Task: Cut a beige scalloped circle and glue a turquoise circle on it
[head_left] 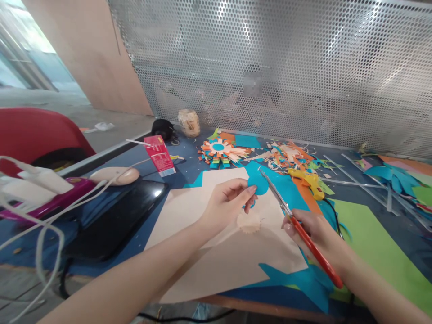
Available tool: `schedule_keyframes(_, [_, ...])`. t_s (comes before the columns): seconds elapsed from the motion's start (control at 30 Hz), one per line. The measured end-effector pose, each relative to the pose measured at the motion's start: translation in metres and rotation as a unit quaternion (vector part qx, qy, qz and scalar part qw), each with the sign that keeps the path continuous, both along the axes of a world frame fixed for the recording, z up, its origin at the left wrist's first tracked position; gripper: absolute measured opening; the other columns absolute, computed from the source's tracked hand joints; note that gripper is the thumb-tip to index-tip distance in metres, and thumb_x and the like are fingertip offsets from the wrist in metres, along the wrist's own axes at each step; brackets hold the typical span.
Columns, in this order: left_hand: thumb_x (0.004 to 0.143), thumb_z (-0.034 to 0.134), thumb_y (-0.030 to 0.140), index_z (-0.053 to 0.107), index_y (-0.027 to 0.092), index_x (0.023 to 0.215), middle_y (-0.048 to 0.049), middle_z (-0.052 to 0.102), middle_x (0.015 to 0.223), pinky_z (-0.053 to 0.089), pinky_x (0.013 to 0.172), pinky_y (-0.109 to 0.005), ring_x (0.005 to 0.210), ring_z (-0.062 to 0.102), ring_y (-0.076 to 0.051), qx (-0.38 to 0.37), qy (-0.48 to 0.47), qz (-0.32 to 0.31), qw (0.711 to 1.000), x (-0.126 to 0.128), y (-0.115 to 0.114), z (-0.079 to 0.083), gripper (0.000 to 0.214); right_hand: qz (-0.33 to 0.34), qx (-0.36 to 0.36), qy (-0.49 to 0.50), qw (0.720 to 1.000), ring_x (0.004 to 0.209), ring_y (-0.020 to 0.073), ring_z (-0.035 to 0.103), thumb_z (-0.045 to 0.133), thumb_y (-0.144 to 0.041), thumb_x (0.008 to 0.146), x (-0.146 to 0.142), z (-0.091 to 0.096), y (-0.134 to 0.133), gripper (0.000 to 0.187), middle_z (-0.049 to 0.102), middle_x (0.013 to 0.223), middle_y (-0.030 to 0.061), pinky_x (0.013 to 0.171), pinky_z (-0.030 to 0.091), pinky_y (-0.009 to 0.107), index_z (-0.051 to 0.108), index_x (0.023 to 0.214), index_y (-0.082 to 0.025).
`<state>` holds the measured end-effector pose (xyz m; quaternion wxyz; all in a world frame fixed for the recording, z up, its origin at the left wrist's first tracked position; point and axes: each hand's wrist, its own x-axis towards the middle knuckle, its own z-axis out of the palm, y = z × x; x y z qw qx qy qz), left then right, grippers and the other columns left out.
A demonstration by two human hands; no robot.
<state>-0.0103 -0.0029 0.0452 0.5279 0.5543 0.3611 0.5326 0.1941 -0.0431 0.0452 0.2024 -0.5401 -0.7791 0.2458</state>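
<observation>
My left hand (227, 201) pinches a small blue paper disc (257, 183) above a cream paper sheet (216, 252). My right hand (312, 234) grips red-handled scissors (297, 229), with the blades pointing up-left to the disc's edge. A small scalloped cream paper round (249, 222) lies on the sheet between my hands. A blue sheet (286, 186) lies under the scissors' blades.
A finished paper flower (220, 153) and a heap of coloured scraps (286, 157) lie farther back. A yellow glue gun (308, 180), a green sheet (371, 243), a red carton (159, 155), a black tablet (118, 220) and white cables (40, 225) surround the work area. A perforated metal screen (286, 67) closes the back.
</observation>
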Motion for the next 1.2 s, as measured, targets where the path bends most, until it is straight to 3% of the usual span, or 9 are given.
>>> schedule_keyframes(0.83, [0.068, 0.072, 0.041, 0.062, 0.014, 0.058, 0.0005, 0.058, 0.055, 0.042, 0.044, -0.023, 0.044, 0.05, -0.008, -0.029, -0.022, -0.012, 0.999, 0.0019, -0.0004, 0.0012, 0.03, -0.008, 0.017, -0.001, 1.0, 0.051, 0.0142, 0.045, 0.044, -0.043, 0.085, -0.0004, -0.0027, 0.0004, 0.029, 0.053, 0.06, 0.0005, 0.048, 0.032, 0.027, 0.056, 0.075, -0.019])
schedule_keyframes(1.2, [0.068, 0.071, 0.039, 0.062, 0.013, 0.058, 0.0005, 0.058, 0.053, 0.04, 0.044, -0.024, 0.043, 0.049, -0.007, -0.044, -0.016, -0.014, 0.999, 0.0019, 0.0002, 0.0016, 0.029, -0.02, 0.004, -0.009, 1.0, 0.051, 0.0154, 0.045, 0.041, -0.053, 0.085, -0.0003, -0.001, 0.0008, 0.037, 0.051, 0.058, -0.0006, 0.049, 0.033, 0.027, 0.054, 0.071, -0.021])
